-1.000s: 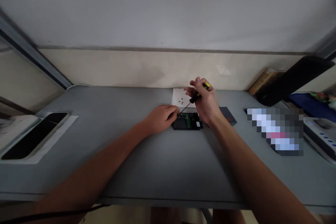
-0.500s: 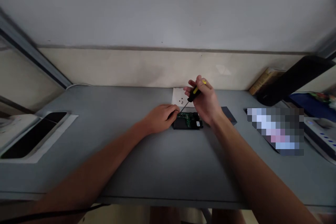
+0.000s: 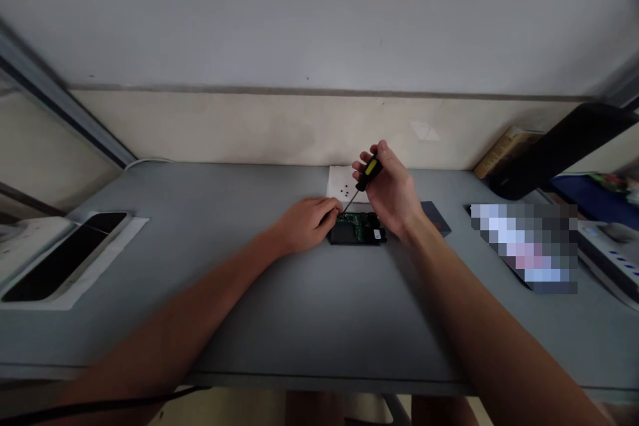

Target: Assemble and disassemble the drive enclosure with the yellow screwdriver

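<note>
Holding screwdriver clamped in right hand, angled at far-left part of green circuit board, on worktop near white paper. Touching board's left edge with left hand; pinched or just resting, can't tell. Best square up, press lightly, avoid skidding.

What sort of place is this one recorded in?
Probably a personal workspace, perhaps in a home or dormitory: a grey desktop against a wall, what looks like a book at the back right, and a circuit board under a screwdriver.
</note>
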Tool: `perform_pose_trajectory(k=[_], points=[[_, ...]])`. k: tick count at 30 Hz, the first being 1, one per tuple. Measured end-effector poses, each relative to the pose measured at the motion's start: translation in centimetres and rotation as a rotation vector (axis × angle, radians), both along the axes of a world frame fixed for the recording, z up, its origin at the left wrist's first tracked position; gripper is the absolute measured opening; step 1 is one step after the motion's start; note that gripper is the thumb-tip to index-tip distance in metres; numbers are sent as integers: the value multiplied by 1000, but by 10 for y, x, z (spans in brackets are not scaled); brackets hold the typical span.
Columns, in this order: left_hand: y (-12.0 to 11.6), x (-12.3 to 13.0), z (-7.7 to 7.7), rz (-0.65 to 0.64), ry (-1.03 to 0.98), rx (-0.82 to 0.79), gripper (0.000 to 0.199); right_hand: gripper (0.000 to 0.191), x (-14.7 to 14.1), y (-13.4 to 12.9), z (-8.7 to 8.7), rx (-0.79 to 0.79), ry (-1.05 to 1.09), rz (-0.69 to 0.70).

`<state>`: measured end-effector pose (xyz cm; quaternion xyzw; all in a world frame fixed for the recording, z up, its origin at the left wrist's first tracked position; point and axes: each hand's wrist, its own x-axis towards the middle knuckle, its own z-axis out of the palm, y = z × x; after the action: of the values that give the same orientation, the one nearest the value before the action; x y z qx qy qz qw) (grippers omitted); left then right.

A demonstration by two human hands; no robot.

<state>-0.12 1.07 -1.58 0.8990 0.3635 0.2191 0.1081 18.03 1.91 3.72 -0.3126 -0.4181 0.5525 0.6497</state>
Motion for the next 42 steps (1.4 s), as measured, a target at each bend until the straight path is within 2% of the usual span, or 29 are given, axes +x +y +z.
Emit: perform_pose_trajectory(k=[4, 7, 15, 22, 25, 27, 28, 30, 32, 35, 37, 39, 42], points=[[-1, -1, 3, -19, 6, -8, 34, 61, 2, 4, -6, 63, -126, -84], [-2, -2, 5, -28, -6, -28, 36, 60, 3, 8, -9, 106, -169, -153], [-1, -2, 5, -16, -20, -62, 37, 50, 2, 3, -4, 36, -64, -50], [0, -4, 6, -44, 35, -21, 36, 56, -3, 4, -10, 119, -224, -168], [-1, -4, 9, -40, 59, -20, 37, 51, -5, -4, 4, 178, -160, -150], [-2, -4, 11, -39, 65, -29, 37, 43, 1, -14, 22, 245, -147, -123], [-3, -4, 13, -39, 67, -38, 37, 40, 7, -20, 32, 296, -186, -156], [-4, -4, 15, -38, 73, -60, 38, 37, 27, -32, 46, 386, -347, -273], [-6, -5, 17, -24, 66, -90, 35, 34, 52, -41, 51, 388, -651, -301], [-10, -6, 22, -5, 37, -166, 43, 31, 95, -48, 38, 324, -1210, -109], [-13, -6, 26, -28, 37, -224, 58, 55, 119, -49, 25, 183, -1533, 41], [-15, -7, 29, -65, 45, -269, 65, 65, 135, -48, 15, 56, -1711, 133], [-15, -9, 30, -79, 28, -318, 68, 60, 144, -46, 16, 21, -1758, 183]])
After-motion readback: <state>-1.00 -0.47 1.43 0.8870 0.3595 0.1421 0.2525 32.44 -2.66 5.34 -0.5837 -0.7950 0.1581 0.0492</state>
